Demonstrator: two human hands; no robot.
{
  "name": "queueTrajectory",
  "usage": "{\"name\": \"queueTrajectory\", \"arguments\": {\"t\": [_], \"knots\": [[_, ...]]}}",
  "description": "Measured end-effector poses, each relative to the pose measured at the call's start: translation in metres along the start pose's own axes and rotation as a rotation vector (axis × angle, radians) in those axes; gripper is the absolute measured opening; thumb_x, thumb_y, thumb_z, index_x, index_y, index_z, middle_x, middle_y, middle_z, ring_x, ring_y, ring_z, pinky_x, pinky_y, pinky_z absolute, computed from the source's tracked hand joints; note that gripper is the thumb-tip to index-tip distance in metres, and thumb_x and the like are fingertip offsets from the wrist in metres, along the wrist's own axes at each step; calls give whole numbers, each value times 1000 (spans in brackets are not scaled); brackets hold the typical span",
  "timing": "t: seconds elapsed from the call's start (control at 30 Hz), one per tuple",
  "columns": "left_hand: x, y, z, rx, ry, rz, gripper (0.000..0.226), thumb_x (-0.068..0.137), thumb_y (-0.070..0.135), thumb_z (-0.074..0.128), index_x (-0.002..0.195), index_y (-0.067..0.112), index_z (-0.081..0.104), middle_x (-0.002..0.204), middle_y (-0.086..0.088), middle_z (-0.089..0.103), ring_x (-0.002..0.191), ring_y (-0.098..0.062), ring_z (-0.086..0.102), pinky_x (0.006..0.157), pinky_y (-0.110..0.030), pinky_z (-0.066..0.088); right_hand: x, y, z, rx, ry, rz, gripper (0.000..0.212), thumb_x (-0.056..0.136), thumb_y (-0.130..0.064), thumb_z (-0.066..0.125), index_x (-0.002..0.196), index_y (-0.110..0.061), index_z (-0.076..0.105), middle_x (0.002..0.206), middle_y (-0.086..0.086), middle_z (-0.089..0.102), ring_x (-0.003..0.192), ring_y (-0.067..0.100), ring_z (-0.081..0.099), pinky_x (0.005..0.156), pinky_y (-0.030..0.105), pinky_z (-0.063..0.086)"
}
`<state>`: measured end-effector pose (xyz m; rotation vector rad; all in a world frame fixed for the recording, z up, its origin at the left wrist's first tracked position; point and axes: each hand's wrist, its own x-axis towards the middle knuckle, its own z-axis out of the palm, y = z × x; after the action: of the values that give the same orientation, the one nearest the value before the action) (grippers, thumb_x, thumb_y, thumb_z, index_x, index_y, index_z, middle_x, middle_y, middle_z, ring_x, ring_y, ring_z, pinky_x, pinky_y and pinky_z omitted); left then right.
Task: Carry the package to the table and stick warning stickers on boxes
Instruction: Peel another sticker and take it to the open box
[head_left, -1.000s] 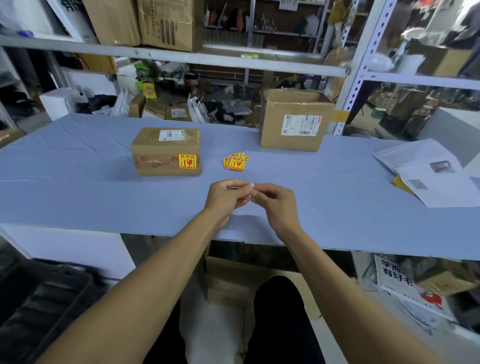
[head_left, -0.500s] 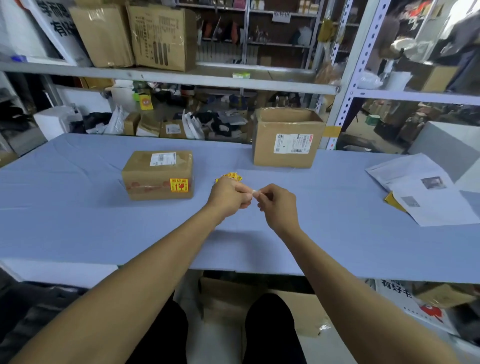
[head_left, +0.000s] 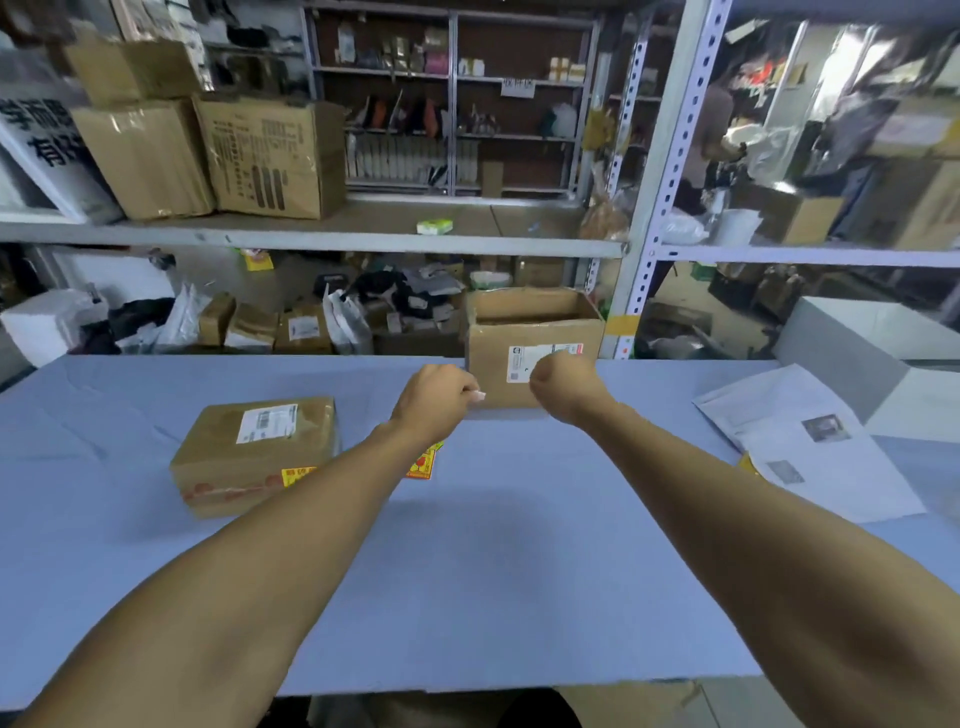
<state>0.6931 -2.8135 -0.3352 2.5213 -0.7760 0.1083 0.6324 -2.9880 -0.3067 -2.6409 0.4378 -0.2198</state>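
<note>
Both hands are curling into loose fists above the blue table (head_left: 493, 597) — the left hand (head_left: 434, 400) is pinching a small white scrap (head_left: 479, 396), the right hand (head_left: 563, 382) is closing in front of the open box (head_left: 535, 332), its contents hidden; stickers (head_left: 423, 462) are lying beside the sealed package (head_left: 254, 452).

Your two arms enter from the lower left and lower right of the frame, bare from the bottom edge to the wrists, with no sleeves showing. Your left hand (head_left: 435, 397) and right hand (head_left: 565, 385) wear no gloves, and I can see no rings or watch.

Left grip (head_left: 434, 397) and right grip (head_left: 563, 382) outstretched, curled.
</note>
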Motion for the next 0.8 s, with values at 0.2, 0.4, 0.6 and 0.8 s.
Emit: {"name": "queueTrajectory", "arguments": {"t": [0.2,0.4,0.6,0.8], "knots": [[83,24,-20,38,47,-50,16,85,30,69,71,24,74,91,-6,75,87,-30,69,77,-40,58,61,10,-14,-164,83,-98,32,84,-7,45,55,-19,43,67,5,53,66,27,50,54,29,35],[165,32,-22,85,121,-100,12,84,29,73,93,21,77,103,-9,72,97,-31,66,84,-42,57,119,13,-21,-182,150,-87,36,88,-9,44,53,-17,41,56,1,47,50,18,46,44,25,33],[196,9,-12,167,2,-30,32,89,32,67,120,22,67,120,-10,68,110,-32,63,88,-41,53,155,4,-14,-267,141,-157,13,89,-11,46,80,-16,53,69,2,51,59,21,50,55,26,36],[144,-26,-29,240,-102,2,39,84,40,71,116,20,67,122,-8,65,119,-32,53,94,-44,51,135,-17,22,-226,126,-167,23,89,-14,45,82,-6,65,84,16,67,72,34,56,61,32,40]]}}
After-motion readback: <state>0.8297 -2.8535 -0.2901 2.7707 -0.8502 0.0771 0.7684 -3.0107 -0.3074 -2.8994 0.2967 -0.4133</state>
